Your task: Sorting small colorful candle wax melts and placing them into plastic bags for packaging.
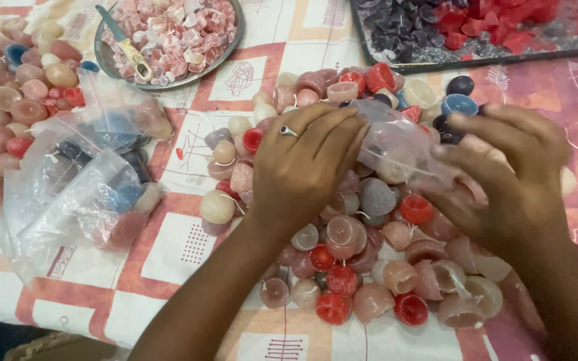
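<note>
**Both hands on a clear bag over the candle pile**

Head view: left hand, ring on one finger, fingers curled together and pinching the near edge of a small clear plastic bag. Right hand grips the bag's other side, fingers bent around it; blurred, so exact finger contact can't be read. Bag is held just above the middle of a heap of small wax candles in pink, red, beige and grey, some showing wicks. A few blue and dark ones lie at the heap's far edge. Heap sits on a patterned cloth in red, orange and white squares.

Left of the hands: filled clear bags of candles, lying flat, well apart from the heap. Beyond them, another spread of pink candles. Top centre: round metal plate of pink wax pieces with a brush on it. Top right: dark tray with black and red wax.
</note>
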